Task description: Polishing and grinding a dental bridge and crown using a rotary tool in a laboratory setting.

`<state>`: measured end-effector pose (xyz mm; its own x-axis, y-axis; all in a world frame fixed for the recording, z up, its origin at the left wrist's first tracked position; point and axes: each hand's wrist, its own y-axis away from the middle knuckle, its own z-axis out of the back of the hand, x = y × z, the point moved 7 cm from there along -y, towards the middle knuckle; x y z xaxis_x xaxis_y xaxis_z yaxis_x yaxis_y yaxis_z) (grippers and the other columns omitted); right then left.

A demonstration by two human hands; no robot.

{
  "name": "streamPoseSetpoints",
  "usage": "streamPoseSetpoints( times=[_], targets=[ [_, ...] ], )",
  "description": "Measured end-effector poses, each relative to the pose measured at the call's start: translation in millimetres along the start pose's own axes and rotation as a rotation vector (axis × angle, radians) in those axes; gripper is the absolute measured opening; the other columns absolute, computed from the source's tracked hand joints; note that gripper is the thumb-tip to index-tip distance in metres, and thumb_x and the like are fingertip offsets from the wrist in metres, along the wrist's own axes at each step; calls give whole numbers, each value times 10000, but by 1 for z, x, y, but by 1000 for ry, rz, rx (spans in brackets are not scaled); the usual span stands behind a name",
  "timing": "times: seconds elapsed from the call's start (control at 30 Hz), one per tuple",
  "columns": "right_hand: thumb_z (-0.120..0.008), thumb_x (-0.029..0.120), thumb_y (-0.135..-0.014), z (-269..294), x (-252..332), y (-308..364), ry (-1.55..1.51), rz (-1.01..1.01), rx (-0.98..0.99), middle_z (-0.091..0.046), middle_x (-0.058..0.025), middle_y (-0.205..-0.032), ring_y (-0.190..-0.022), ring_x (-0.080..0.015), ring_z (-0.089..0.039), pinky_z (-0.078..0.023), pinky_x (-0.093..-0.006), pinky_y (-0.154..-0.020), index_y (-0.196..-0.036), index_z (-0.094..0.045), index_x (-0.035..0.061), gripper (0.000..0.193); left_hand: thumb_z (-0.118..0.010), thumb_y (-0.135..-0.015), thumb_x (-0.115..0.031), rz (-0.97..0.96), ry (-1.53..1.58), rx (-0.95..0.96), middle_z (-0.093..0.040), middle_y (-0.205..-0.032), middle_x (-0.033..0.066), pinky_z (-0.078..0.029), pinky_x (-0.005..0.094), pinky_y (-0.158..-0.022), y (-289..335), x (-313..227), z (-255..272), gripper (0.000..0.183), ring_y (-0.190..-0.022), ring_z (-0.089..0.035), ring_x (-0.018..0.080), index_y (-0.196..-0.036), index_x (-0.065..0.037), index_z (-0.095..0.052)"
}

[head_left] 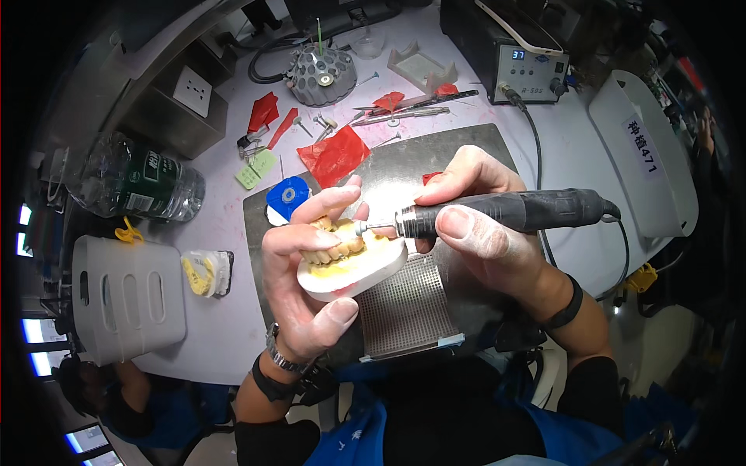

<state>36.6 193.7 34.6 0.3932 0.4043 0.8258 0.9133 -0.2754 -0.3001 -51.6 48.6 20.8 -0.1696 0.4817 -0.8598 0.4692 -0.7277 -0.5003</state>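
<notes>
My left hand [303, 272] is closed around a dental model [353, 272], a white plaster base with yellowish teeth along its upper side. Its fingers curl over the far side of the teeth, and the thumb lies near the base's lower edge. In my right hand [486, 210] is a black handpiece [536, 210], gripped between thumb and fingers and pointing left. A small grinding bit [361, 227] at its silver tip is at the teeth; whether it touches them I cannot tell. Both hands are above a dark mat [272, 241] with a perforated metal grate [408, 307].
A grey bur holder [320, 74], red wax sheets [334, 155] and slim metal tools [404, 115] lie at the back. Left are a plastic bottle [140, 182], a white basket [128, 299] and another model [206, 273]. A control box [524, 74] and white bin [645, 155] stand right.
</notes>
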Motion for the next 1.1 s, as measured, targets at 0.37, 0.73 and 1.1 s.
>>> streamPoseSetpoints(
  times=[0.37,0.73,1.1],
  targets=[
    [-659,114,-851,5,-3,-6,-76,-77,5,-657,-130,-847,-752,-166,-664,-561,-273,-703,-954,-592,-29,188,-695,-760,-326,15,26,-37,-419,-1314,297,-387,527,-1032,-2,3,1,499,-1293,-400,412,-1108,-81,-436],
    [-656,110,-848,5,-1,-7,-72,-73,13,-654,-144,-880,-754,-176,-668,-566,-275,-710,-947,-602,-39,187,-684,-763,-326,-7,14,-8,-422,-1305,304,-411,516,-1015,-3,3,1,483,-1288,-401,423,-1091,-67,-443],
    [-657,112,-844,2,-1,-6,-77,-118,26,-651,-132,-913,-779,-158,-659,-555,-265,-712,-947,-602,-34,187,-680,-768,-324,-9,11,-5,-425,-1300,302,-414,513,-1013,-3,2,0,477,-1287,-403,428,-1090,-70,-437]
  ],
)
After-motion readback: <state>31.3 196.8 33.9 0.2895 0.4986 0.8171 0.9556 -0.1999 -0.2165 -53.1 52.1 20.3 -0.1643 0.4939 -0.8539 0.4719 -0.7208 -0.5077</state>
